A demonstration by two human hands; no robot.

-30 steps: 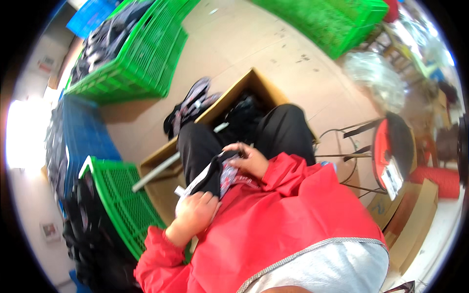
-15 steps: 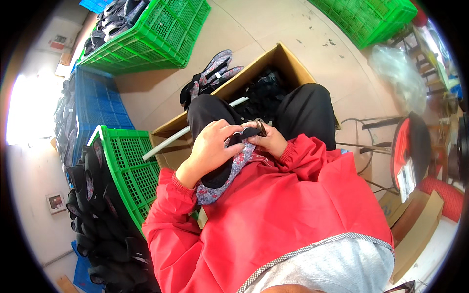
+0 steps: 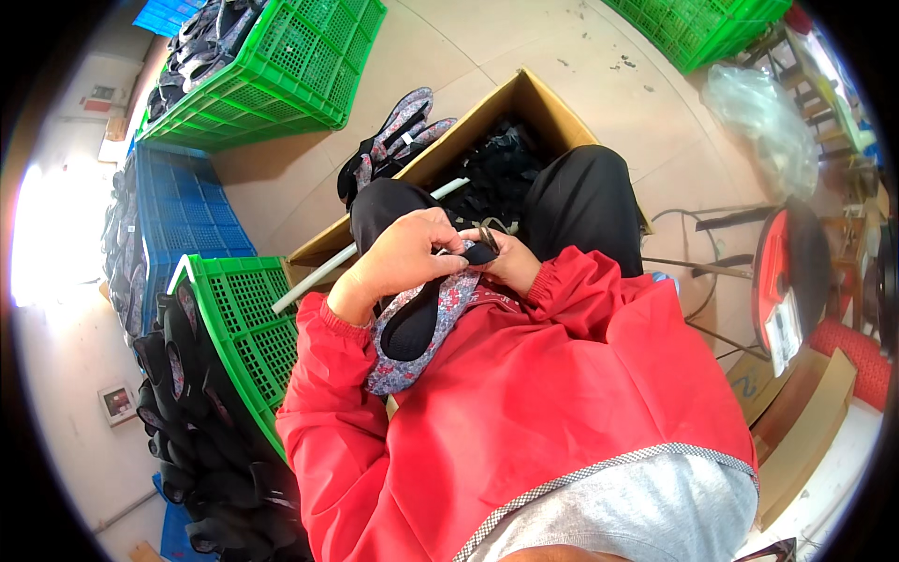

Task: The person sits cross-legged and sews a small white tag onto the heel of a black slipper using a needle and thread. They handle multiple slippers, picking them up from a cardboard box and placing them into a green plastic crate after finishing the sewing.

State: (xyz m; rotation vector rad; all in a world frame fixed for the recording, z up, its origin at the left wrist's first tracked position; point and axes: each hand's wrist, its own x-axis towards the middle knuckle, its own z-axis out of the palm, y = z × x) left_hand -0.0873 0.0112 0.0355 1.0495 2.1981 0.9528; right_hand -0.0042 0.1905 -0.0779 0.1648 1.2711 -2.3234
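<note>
While the person sits over a cardboard box [image 3: 524,103], the left hand [image 3: 403,262] curls around the toe end of a floral shoe [image 3: 421,323] held against the red jacket [image 3: 524,412], fingers closed on it. The right hand [image 3: 510,262] pinches a small black strap [image 3: 479,251] at the shoe's tip, touching the left. Green crate [image 3: 239,328] sits at the left, more shoes [image 3: 393,140] beside the box.

Beige floor [image 3: 524,37], green crates [image 3: 281,66], cardboard box [image 3: 524,98]
</note>
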